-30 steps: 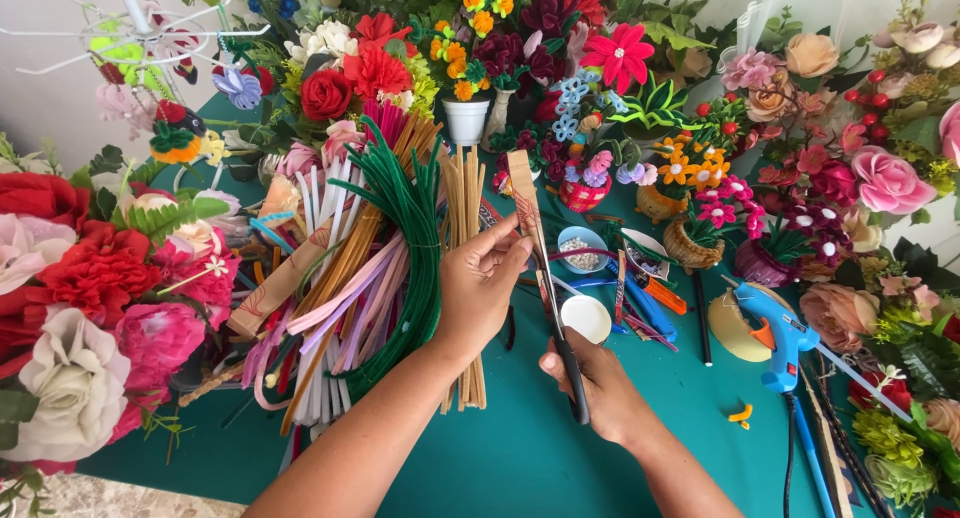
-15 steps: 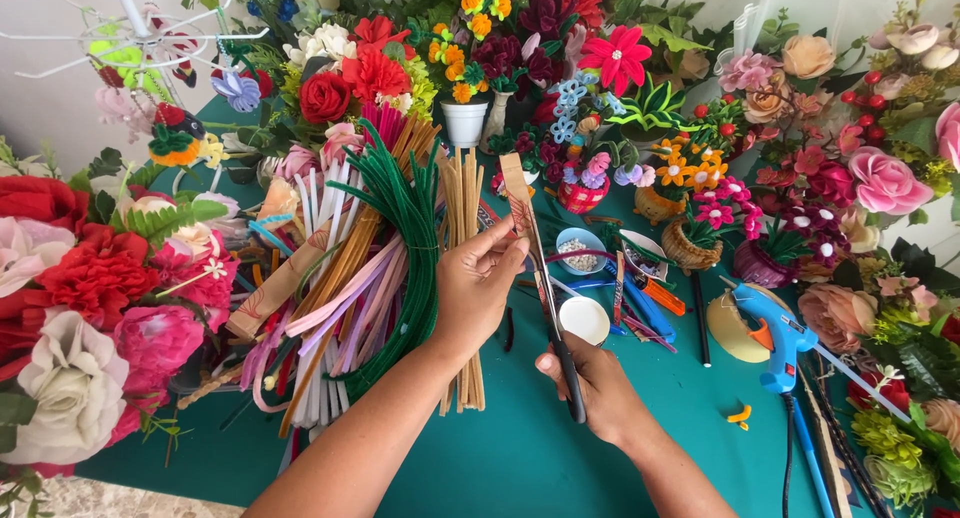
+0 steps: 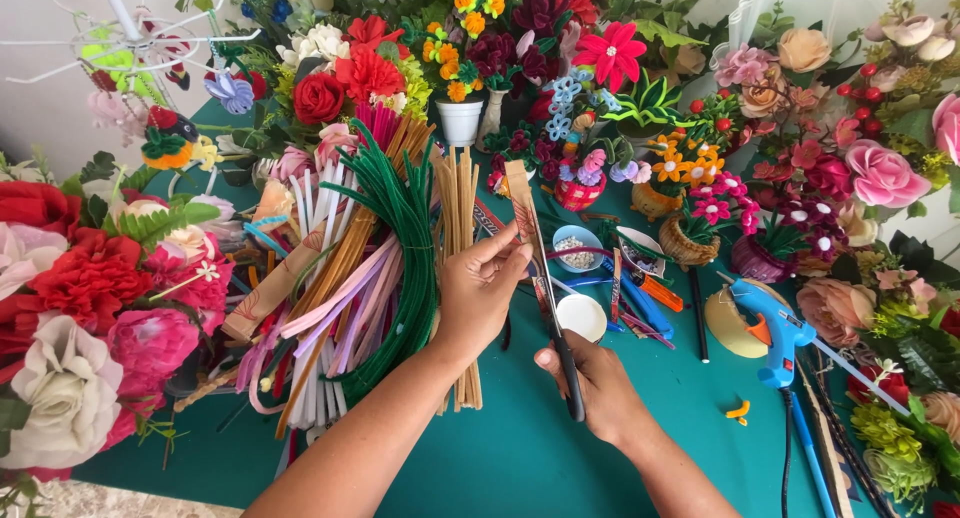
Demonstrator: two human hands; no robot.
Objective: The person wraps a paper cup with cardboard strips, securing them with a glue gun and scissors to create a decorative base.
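Far left, at 9 o'clock: a bank of fabric flowers (image 3: pixel 80 308) in red, pink and cream, crowding the edge of the teal table (image 3: pixel 500 458).

Next right, toward the middle: a fanned heap of pipe cleaners (image 3: pixel 340 278) in white, pink, tan and brown, with a thick green bundle (image 3: pixel 405 228) curving over it. A tan bundle (image 3: pixel 458 218) lies straight along the heap's right edge, pointing to 12 o'clock.

Centre: left hand (image 3: pixel 480 293) comes up from 6 o'clock, forearm across the pipe cleaners. Fingers pinched on a narrow tan strip (image 3: pixel 522 203), thumb at the front, fingertips at the edge; the strip stands up toward 12 o'clock above the hand.

Just right and lower, at 5 o'clock from the left hand: right hand (image 3: pixel 595 388), fingers closed round the dark handles of a pair of scissors (image 3: pixel 558 328). The blades run up toward 11 o'clock and meet the strip just beside the left fingertips. Whether the blades are parted, cannot tell.

Behind the hands, 12 o'clock: a small white pot (image 3: pixel 460 123) of orange and yellow blooms amid red and dark flowers.

Right of the scissors: a white round lid (image 3: pixel 582 316), a small blue bowl of pale beads (image 3: pixel 577 248), a scatter of tools.

Further right, 3 o'clock: a blue glue gun (image 3: pixel 775 328) lying near a roll of tape (image 3: pixel 728 323). Far right: pink and peach roses (image 3: pixel 880 173).
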